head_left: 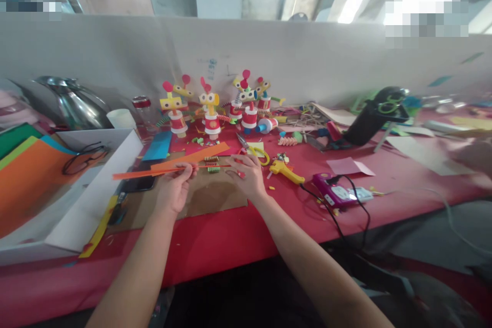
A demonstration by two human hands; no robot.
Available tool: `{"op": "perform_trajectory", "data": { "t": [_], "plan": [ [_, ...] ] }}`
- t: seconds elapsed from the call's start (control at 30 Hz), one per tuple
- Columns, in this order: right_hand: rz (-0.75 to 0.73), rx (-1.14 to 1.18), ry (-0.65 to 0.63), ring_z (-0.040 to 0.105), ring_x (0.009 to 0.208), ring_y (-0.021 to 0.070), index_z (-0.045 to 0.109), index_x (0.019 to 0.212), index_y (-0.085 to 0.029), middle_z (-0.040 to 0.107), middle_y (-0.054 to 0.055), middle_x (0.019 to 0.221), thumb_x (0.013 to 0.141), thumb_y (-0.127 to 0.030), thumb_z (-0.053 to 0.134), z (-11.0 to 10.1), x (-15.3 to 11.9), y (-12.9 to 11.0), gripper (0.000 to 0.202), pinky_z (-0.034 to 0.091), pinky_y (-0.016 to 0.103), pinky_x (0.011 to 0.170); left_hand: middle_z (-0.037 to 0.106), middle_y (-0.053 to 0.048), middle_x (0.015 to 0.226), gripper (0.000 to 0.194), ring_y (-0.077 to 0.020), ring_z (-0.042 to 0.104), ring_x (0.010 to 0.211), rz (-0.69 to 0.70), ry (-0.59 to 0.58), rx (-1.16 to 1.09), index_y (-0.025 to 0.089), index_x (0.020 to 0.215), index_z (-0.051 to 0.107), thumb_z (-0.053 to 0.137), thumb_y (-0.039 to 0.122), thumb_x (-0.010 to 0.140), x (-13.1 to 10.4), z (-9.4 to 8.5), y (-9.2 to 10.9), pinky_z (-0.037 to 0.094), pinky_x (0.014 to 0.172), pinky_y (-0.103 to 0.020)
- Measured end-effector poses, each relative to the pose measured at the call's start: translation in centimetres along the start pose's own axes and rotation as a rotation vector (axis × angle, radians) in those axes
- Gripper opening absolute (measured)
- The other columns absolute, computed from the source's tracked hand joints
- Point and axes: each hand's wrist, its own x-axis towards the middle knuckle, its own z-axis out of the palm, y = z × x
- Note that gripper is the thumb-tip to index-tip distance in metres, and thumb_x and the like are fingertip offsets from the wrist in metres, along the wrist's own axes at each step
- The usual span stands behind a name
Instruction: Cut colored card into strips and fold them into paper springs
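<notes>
My left hand (176, 188) pinches an orange paper strip (138, 174) whose longer end sticks out to the left. Between my hands the strip runs on as a thin edge-on line, and the fingers of my right hand (249, 175) are closed on its other end. Under it, on a brown cardboard sheet (215, 197), lie small folded-paper springs (212, 168). Another flat orange strip (207, 152) lies just behind. Scissors with yellow handles (261, 156) rest beyond my right hand. A yellow glue gun (286, 171) lies to its right.
Several paper-cup figures (212, 122) stand at the back. At left are a white box (96, 179) with coloured paper, a steel jug (75, 100) and a utility knife (116, 210). At right, a purple power strip (334, 192) trails cables near a black stand (369, 118).
</notes>
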Motion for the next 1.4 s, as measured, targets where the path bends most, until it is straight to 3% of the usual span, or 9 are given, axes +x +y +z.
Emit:
{"op": "perform_trajectory", "data": {
  "t": [0.23,0.33,0.43,0.5,0.63,0.7,0.83,1.2,1.4],
  "plan": [
    [-0.147,-0.242,-0.077,0.052,0.101,0.0215,0.077,0.096,-0.032,0.072,0.003,0.101,0.093,-0.034,0.057,-0.3,-0.4,-0.4,0.020,0.033,0.038,0.091,0.071,-0.005,0.096,0.023,-0.0122,0.064,0.080,-0.059,-0.196,0.266,0.016,0.078,0.069,0.081,0.029,0.064,-0.9,0.3,0.0,0.050,0.072,-0.023],
    [-0.117,-0.303,-0.152,0.055,0.091,0.0193,0.076,0.102,-0.029,0.070,0.005,0.097,0.094,-0.029,0.054,0.1,-0.5,-0.1,0.023,0.036,0.032,0.081,0.069,-0.005,0.090,0.032,-0.0082,0.058,0.062,-0.295,-0.249,0.481,0.016,0.087,0.068,0.077,0.040,0.069,-1.6,0.5,-0.1,0.043,0.053,-0.019],
    [-0.103,-0.352,-0.203,0.057,0.087,0.0179,0.073,0.109,-0.029,0.068,0.006,0.098,0.094,-0.022,0.051,0.6,-0.6,0.0,0.027,0.037,0.030,0.076,0.068,-0.003,0.077,0.030,-0.0063,0.050,0.049,-0.564,-0.726,0.800,0.016,0.091,0.070,0.073,0.040,0.072,-2.9,1.3,-0.5,0.034,0.044,-0.019],
    [-0.132,-0.377,-0.260,0.057,0.084,0.0177,0.072,0.110,-0.028,0.067,0.005,0.099,0.094,-0.021,0.051,0.8,-0.7,-0.1,0.027,0.038,0.029,0.074,0.068,-0.003,0.075,0.026,-0.0086,0.053,0.051,-0.459,-0.949,0.913,0.018,0.093,0.070,0.067,0.039,0.079,-3.6,2.0,-0.9,0.038,0.048,-0.022],
    [-0.201,-0.417,-0.395,0.055,0.081,0.0184,0.072,0.106,-0.026,0.064,0.006,0.099,0.093,-0.028,0.052,1.2,-0.7,-0.7,0.024,0.038,0.029,0.072,0.068,-0.008,0.093,0.024,-0.0194,0.063,0.084,0.363,-0.533,1.355,0.020,0.092,0.070,0.049,0.032,0.090,-3.5,2.3,-1.6,0.047,0.076,-0.032],
    [-0.195,-0.438,-0.422,0.055,0.084,0.0191,0.072,0.106,-0.025,0.063,0.007,0.099,0.094,-0.026,0.049,1.4,-0.7,-1.0,0.026,0.039,0.030,0.074,0.066,-0.010,0.100,0.024,-0.0247,0.061,0.097,0.577,-0.370,1.661,0.021,0.098,0.070,0.049,0.028,0.089,-2.7,1.8,-2.0,0.045,0.082,-0.036],
    [-0.136,-0.369,-0.414,0.056,0.092,0.0201,0.071,0.109,-0.024,0.062,0.008,0.106,0.089,-0.017,0.049,1.5,-0.9,-1.0,0.031,0.041,0.031,0.082,0.067,-0.007,0.095,0.028,-0.0232,0.063,0.086,0.502,-0.338,1.942,0.024,0.098,0.073,0.046,0.028,0.090,-1.5,0.6,-2.7,0.044,0.072,-0.034],
    [0.142,-0.325,-0.317,0.057,0.096,0.0221,0.076,0.097,-0.023,0.068,0.008,0.101,0.079,-0.011,0.054,0.6,-0.7,1.0,0.031,0.044,0.034,0.089,0.067,-0.005,0.100,0.032,-0.0185,0.062,0.080,0.414,-0.354,1.862,0.025,0.096,0.075,0.045,0.034,0.091,-1.9,0.3,-2.7,0.042,0.067,-0.029],
    [0.298,-0.487,-0.252,0.054,0.104,0.0270,0.071,0.111,-0.021,0.066,0.010,0.113,0.077,-0.014,0.055,-4.3,0.9,1.7,0.038,0.042,0.038,0.089,0.067,-0.006,0.095,0.032,-0.0198,0.062,0.083,0.404,-0.345,1.845,0.024,0.099,0.074,0.045,0.033,0.091,-1.9,0.3,-2.9,0.043,0.069,-0.030]
  ]
}}
